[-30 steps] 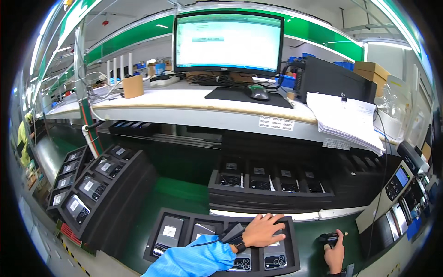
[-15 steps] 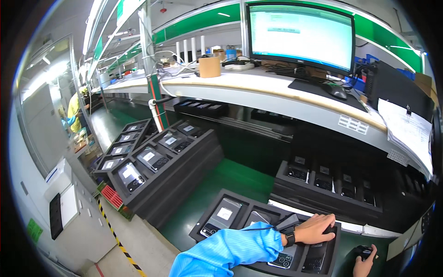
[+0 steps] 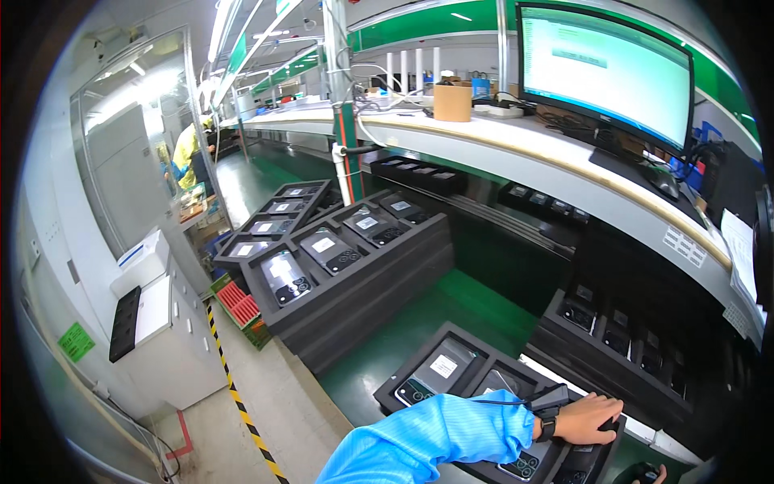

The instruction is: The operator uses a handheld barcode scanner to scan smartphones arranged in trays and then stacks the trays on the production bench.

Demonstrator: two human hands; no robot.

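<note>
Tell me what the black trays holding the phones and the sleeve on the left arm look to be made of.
The black trays look like dense matte foam: thick blocky walls, no shine, cut pockets. The nearest tray under the left hand looks the same. The blue sleeve looks like thin, smooth woven fabric with a slight sheen and soft folds, likely a synthetic work coat.

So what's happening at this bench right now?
A person in a blue sleeve is working over a black foam tray of phones on a green bench. The left hand rests on the tray, over one of its slots. The right hand barely shows at the bottom edge, on a small dark object. More trays of phones are stacked to the left, below a monitor.
</note>
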